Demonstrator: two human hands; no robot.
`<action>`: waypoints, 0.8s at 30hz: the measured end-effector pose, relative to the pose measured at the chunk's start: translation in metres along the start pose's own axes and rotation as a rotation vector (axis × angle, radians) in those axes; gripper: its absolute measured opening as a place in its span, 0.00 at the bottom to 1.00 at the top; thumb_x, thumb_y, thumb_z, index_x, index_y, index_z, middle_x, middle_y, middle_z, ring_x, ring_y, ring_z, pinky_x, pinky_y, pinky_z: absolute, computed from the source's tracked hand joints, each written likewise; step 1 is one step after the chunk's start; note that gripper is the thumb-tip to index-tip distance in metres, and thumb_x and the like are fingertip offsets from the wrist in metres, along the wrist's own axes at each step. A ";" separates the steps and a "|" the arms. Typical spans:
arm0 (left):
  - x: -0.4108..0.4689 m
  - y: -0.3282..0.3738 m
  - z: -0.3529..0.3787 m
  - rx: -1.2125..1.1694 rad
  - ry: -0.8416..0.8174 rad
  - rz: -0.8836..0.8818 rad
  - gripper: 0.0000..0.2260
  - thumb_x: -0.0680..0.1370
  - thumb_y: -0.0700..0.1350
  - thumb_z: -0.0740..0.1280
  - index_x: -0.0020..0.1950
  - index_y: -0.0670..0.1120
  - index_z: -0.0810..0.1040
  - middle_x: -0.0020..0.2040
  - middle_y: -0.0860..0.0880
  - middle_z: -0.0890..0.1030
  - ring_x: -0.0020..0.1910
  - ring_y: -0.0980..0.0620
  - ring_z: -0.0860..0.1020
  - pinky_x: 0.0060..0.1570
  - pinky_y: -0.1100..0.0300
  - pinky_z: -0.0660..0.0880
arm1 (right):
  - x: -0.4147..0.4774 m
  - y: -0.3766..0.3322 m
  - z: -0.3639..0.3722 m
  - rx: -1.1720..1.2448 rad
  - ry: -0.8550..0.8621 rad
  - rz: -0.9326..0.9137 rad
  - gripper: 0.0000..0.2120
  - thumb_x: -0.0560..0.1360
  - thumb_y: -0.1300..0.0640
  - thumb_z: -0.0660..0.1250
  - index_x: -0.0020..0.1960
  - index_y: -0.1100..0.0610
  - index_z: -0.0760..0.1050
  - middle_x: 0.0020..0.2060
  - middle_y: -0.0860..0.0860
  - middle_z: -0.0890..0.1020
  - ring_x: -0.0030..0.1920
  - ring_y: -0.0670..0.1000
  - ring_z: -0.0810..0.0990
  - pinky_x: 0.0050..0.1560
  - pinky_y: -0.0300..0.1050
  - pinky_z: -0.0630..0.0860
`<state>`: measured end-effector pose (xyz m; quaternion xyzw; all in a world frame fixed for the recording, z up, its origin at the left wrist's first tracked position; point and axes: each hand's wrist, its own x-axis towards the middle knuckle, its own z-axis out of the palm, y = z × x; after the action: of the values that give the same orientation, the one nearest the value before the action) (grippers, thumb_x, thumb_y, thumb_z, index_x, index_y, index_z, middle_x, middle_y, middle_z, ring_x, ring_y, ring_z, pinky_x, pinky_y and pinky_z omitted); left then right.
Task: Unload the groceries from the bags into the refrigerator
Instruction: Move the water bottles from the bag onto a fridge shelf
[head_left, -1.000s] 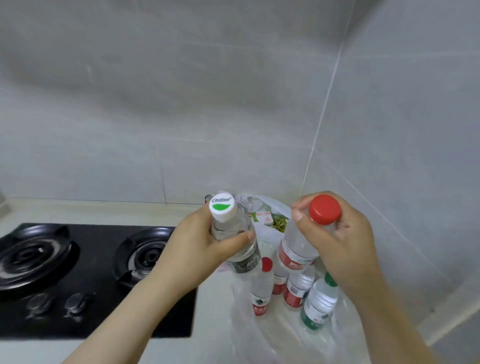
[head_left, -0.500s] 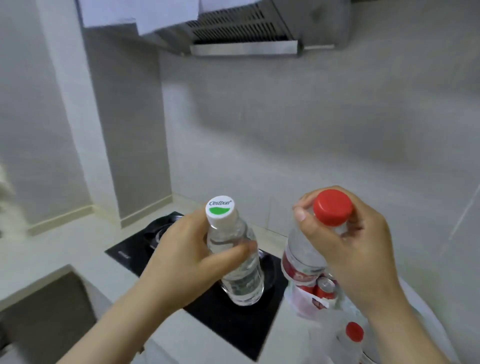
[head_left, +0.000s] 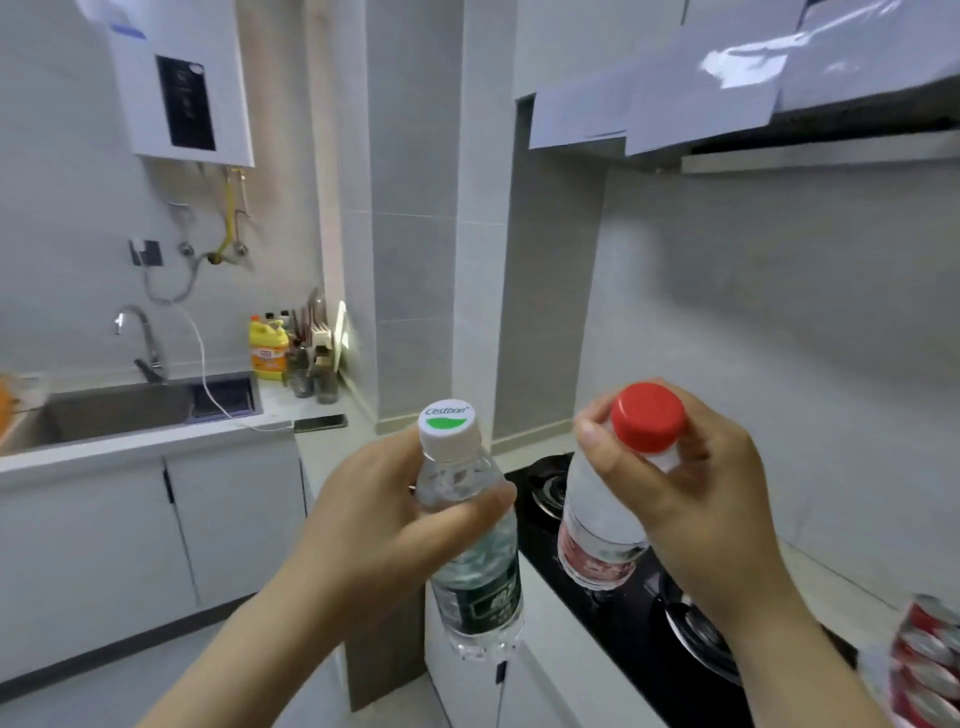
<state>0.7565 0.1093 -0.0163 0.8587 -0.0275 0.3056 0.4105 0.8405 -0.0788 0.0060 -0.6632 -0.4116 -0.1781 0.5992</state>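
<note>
Near the black hob (head_left: 623, 634), we hold two water bottles upright: left hand (head_left: 379, 519) wrapped round the white-cap bottle (head_left: 478, 587) at its shoulder, right hand (head_left: 696, 499) gripping the red-cap bottle (head_left: 592, 530) by its neck. Blurred red cans (head_left: 930, 660) lower right.

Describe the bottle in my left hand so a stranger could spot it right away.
Find the black stove at the right; two clear bottles are held in front of it. The target bottle sits in the left hand, nearer the sink. It has a white cap with a green mark and a green label, while the other bottle has a red cap.
</note>
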 end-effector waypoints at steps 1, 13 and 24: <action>-0.006 -0.006 -0.015 0.022 0.027 -0.003 0.18 0.67 0.67 0.67 0.47 0.56 0.79 0.43 0.58 0.83 0.42 0.58 0.81 0.41 0.53 0.80 | 0.002 -0.002 0.017 0.002 -0.013 -0.011 0.10 0.70 0.46 0.70 0.39 0.52 0.78 0.36 0.49 0.81 0.39 0.49 0.79 0.42 0.30 0.73; -0.083 -0.044 -0.159 0.410 0.358 -0.167 0.20 0.66 0.70 0.61 0.45 0.58 0.77 0.40 0.63 0.81 0.43 0.64 0.79 0.35 0.74 0.71 | 0.021 -0.027 0.199 0.285 -0.322 -0.084 0.10 0.68 0.43 0.68 0.40 0.50 0.78 0.37 0.46 0.82 0.40 0.44 0.79 0.43 0.27 0.73; -0.131 -0.047 -0.206 0.524 0.705 -0.458 0.19 0.66 0.67 0.67 0.44 0.53 0.79 0.40 0.57 0.82 0.40 0.57 0.81 0.41 0.50 0.80 | 0.043 -0.041 0.323 0.611 -0.603 -0.280 0.13 0.69 0.45 0.68 0.40 0.55 0.78 0.35 0.49 0.81 0.39 0.51 0.78 0.39 0.36 0.74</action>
<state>0.5602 0.2622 -0.0224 0.7614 0.3803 0.4761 0.2216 0.7519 0.2371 -0.0063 -0.4159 -0.6873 0.0732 0.5910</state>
